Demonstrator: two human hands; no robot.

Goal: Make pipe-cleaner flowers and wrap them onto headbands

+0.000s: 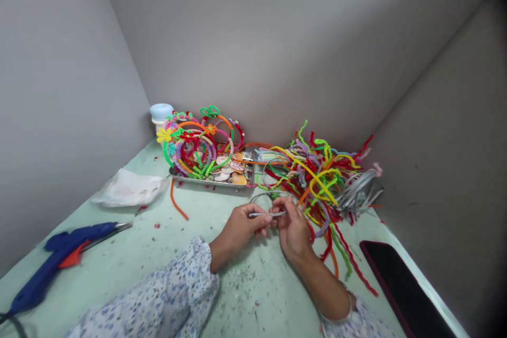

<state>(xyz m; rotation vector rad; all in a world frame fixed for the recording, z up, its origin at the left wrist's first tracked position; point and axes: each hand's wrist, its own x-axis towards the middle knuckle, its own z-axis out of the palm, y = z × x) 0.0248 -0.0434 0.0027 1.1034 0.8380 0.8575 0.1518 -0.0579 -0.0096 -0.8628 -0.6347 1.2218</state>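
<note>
Near the middle of the table, my left hand point(241, 227) and my right hand point(292, 227) come close together, both closed on a thin grey strip point(259, 214). Its short visible length runs roughly level between the fingertips; my fingers cover the rest. Just behind the hands lie thin dark loops point(263, 194), and I cannot make out whether they belong to the strip. A tangled heap of fuzzy pipe cleaners point(317, 169) in red, yellow, green and purple spreads beyond my right hand, some of them reaching down past its wrist.
Pipe-cleaner-wrapped headbands point(190, 148) stand in a metal tray point(209, 184) of small decorations. A blue glue gun point(59, 259) and a plastic bag point(130, 189) lie left. A bundle of grey strips point(361, 190) and a phone point(407, 290) are right. Grey walls close off the table.
</note>
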